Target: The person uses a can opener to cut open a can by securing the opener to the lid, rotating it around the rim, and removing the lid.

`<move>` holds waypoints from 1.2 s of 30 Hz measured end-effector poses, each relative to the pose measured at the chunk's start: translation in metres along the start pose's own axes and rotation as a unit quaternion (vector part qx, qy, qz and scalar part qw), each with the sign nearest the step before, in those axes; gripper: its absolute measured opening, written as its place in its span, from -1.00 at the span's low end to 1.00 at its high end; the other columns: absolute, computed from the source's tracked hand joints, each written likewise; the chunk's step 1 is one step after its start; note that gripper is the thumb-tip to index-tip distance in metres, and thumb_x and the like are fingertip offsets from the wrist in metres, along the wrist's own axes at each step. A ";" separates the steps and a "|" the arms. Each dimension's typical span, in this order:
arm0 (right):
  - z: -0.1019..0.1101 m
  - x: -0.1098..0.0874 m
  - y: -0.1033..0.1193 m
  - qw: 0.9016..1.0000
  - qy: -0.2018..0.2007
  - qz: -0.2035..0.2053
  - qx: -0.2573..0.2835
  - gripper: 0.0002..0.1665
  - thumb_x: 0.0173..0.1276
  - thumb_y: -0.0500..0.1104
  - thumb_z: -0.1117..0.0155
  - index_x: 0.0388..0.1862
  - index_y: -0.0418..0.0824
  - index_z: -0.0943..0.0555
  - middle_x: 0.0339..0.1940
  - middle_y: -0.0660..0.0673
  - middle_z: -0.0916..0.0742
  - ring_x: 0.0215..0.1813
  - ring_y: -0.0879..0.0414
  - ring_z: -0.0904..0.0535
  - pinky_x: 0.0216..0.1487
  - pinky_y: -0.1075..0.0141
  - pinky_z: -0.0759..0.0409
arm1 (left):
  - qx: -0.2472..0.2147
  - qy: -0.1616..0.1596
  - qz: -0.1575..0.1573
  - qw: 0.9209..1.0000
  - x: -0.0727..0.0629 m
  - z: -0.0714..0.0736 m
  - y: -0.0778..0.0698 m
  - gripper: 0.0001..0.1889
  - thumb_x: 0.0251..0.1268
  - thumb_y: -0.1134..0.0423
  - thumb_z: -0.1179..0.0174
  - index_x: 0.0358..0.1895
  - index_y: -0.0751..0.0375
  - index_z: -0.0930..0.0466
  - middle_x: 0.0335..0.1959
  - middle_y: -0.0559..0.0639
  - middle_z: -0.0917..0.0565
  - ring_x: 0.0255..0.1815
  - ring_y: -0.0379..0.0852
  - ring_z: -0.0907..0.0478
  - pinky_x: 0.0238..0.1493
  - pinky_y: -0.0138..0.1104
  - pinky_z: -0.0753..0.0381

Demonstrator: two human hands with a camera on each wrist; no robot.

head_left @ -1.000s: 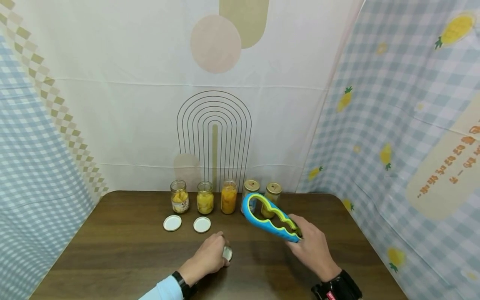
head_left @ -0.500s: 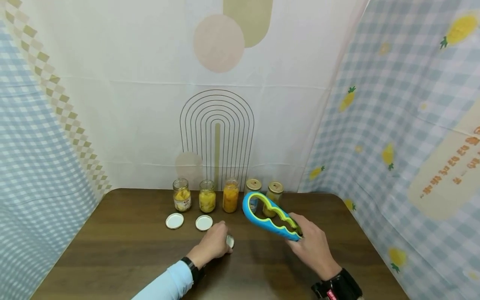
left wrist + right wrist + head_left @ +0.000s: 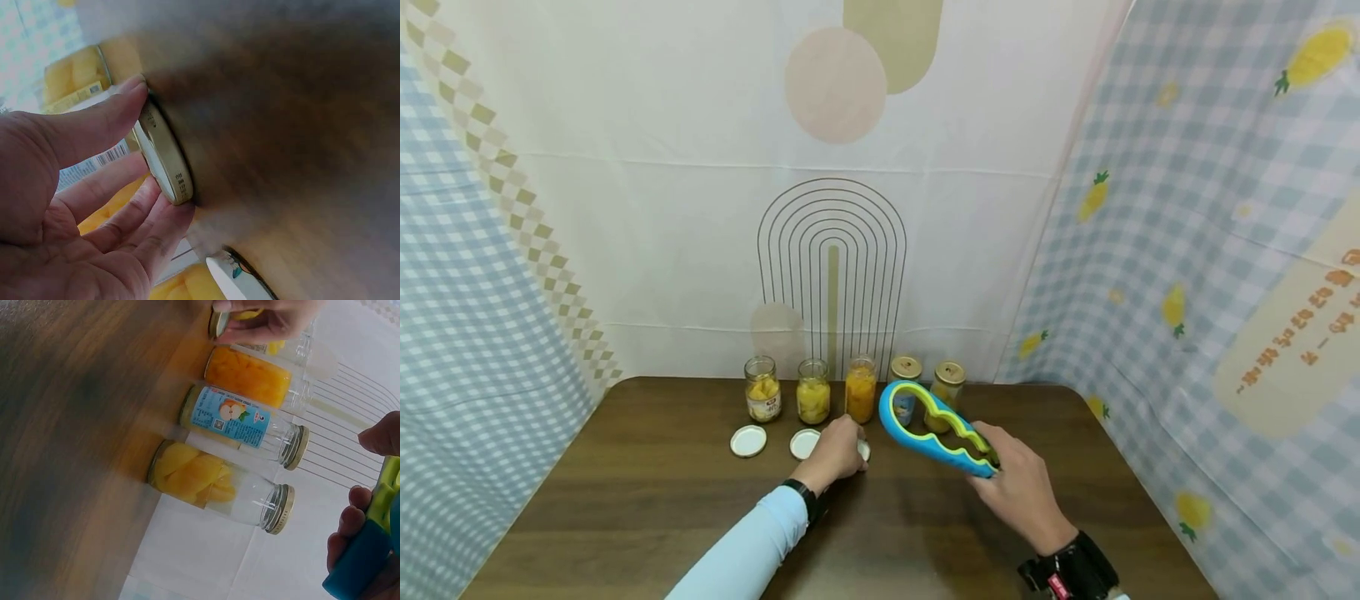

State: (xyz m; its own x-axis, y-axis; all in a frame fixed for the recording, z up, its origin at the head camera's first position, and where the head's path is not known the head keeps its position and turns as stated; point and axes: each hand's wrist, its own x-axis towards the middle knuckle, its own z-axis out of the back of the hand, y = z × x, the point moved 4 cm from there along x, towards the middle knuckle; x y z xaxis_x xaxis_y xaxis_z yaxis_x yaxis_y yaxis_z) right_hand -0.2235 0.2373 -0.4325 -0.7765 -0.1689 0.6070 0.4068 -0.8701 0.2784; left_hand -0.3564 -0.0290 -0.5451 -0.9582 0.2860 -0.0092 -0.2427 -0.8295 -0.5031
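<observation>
My left hand (image 3: pixel 835 452) pinches a gold jar lid (image 3: pixel 167 153) by its rim, thumb on one side and fingers on the other. Its white inside faces up, at or just above the tabletop, in front of the open jar of orange fruit (image 3: pixel 860 393). To the left, two more lids (image 3: pixel 748 441) lie white side up before two open jars of yellow fruit (image 3: pixel 763 398). My right hand (image 3: pixel 1019 485) grips a blue and green jar opener (image 3: pixel 928 448) by its handle end, held above the table. Behind it stand two jars with gold lids (image 3: pixel 282 509) on.
The jars form a row along the back of the dark wooden table (image 3: pixel 647 500). A white patterned cloth (image 3: pixel 685 250) hangs directly behind them. Checked cloths (image 3: pixel 1157 292) close off both sides. One capped jar bears a blue label (image 3: pixel 230 417).
My left hand has moved away from me with the lid, toward the row of jars, and partly covers the second lid. My right hand and the jar opener have barely shifted.
</observation>
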 end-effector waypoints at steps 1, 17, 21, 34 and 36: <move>0.000 0.000 0.000 1.000 -0.001 0.001 0.001 -0.24 -0.05 -0.25 -0.77 0.20 -0.22 -0.68 -0.03 -0.17 -0.85 -0.22 0.10 -0.71 -0.28 0.23 -0.63 | -0.004 0.001 0.002 1.000 -0.003 0.006 -0.006 -0.52 -0.01 0.21 -0.72 0.00 0.29 -0.80 -0.02 0.16 -0.67 -0.04 0.06 -0.63 0.00 -0.11 -0.71; 0.001 -0.002 0.000 1.000 -0.009 0.004 0.007 -0.28 -0.02 -0.23 -0.76 0.18 -0.20 -0.69 -0.07 -0.13 -0.85 -0.25 0.16 -0.67 -0.30 0.30 -0.60 | -0.020 0.006 0.007 1.000 0.015 -0.008 0.009 -0.53 -0.08 0.23 -0.73 -0.06 0.31 -0.79 -0.09 0.16 -0.63 -0.12 0.06 -0.58 -0.07 -0.09 -0.69; 0.001 -0.003 0.000 1.000 -0.006 -0.001 0.006 -0.31 0.01 -0.22 -0.75 0.17 -0.20 -0.69 -0.07 -0.12 -0.85 -0.26 0.17 -0.66 -0.31 0.31 -0.58 | -0.019 0.020 0.022 0.999 0.012 -0.005 0.003 -0.52 -0.01 0.21 -0.71 0.01 0.27 -0.79 -0.01 0.20 -0.62 0.02 0.13 -0.58 0.06 -0.03 -0.69; -0.002 0.001 0.002 1.000 -0.003 0.001 0.006 -0.26 -0.01 -0.24 -0.75 0.20 -0.22 -0.68 -0.02 -0.17 -0.85 -0.22 0.11 -0.72 -0.29 0.25 -0.62 | 0.007 0.041 0.005 0.999 0.005 -0.014 0.007 -0.20 0.12 0.06 -0.65 0.43 0.19 -0.54 0.29 0.31 -0.56 0.29 0.27 -0.56 0.29 0.09 -0.64; -0.003 0.001 0.003 1.000 -0.002 0.003 0.007 -0.26 -0.02 -0.23 -0.76 0.21 -0.22 -0.68 -0.02 -0.17 -0.85 -0.22 0.11 -0.71 -0.29 0.26 -0.62 | -0.016 0.033 0.015 0.999 -0.014 -0.001 -0.002 -0.16 0.11 0.03 -0.66 0.45 0.22 -0.52 0.30 0.34 -0.56 0.30 0.31 -0.55 0.31 0.13 -0.62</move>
State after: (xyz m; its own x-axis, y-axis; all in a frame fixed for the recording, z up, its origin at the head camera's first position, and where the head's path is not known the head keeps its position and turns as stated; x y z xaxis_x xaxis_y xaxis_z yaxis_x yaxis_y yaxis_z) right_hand -0.2249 0.2332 -0.4330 -0.7716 -0.1723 0.6123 0.4188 -0.8621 0.2852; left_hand -0.3428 -0.0310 -0.5453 -0.9525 0.2934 -0.0819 -0.2078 -0.8224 -0.5296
